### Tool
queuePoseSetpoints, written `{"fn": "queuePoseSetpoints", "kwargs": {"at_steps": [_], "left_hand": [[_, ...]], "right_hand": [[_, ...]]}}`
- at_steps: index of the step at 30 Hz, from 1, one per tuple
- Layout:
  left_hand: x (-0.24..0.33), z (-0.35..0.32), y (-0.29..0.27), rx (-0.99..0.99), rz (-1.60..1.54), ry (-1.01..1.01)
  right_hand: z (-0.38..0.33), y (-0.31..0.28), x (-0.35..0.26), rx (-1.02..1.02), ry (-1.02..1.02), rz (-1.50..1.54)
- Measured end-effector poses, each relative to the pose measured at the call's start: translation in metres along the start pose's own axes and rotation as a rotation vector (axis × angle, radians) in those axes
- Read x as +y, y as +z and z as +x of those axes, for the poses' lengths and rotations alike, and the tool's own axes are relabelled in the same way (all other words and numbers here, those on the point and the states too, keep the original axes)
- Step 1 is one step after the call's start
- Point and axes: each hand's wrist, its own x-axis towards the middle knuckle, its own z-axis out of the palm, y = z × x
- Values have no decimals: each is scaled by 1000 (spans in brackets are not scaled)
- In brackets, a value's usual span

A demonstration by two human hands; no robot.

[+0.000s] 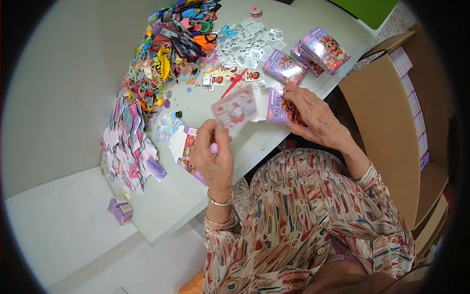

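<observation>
Mid-frame, our left hand (214, 156) pinches a pink translucent plastic packet (234, 110), tilted up-right toward the purple cardboard toy box (280, 107) our right hand (317, 119) grips just beside it.

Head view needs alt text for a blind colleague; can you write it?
Left hand holds up a pink card while the right hand grips a small purple box on a white table. Beyond lie a heap of colourful trinkets and stacked purple boxes.

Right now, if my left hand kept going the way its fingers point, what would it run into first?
Probably the red stick just beyond the pink card your left hand holds, then the small white packets; depth is unclear.
</observation>
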Motion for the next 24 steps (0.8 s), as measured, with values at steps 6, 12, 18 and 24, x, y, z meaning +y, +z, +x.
{"fn": "queuePoseSetpoints", "kwargs": {"at_steps": [6, 12, 18, 24], "left_hand": [[-1, -3, 7, -42, -26, -50], [-15, 8, 19, -274, 99, -121], [-14, 0, 49, -236, 176, 163], [-24, 5, 44, -328, -187, -247]], "right_hand": [[-2, 1, -2, 0, 18, 27], [-2, 7, -8, -53, -10, -57], [-13, 15, 0, -38, 73, -116], [-23, 13, 8, 56, 90, 164]]}}
